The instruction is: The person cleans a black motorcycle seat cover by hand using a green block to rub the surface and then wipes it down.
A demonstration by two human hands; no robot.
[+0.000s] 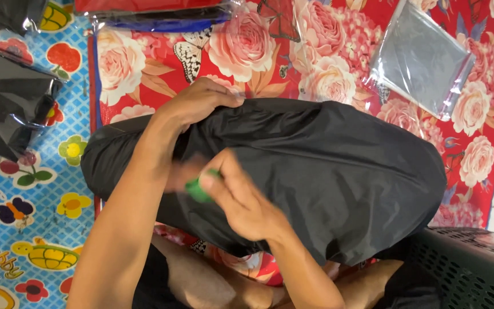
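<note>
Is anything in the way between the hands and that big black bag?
No, nothing visible is. The left hand already grips the top edge of the black bag, and the right hand, holding a small green thing, lies right against the bag's front.

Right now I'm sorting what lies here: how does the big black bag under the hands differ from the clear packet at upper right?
The black bag is opaque, bulging and large; the clear packet is see-through, flat and smaller. The left hand grips the black bag's top edge, and the right hand, holding a green thing, is over it; the clear packet lies untouched. Both rest on the red flowered cloth.
</note>
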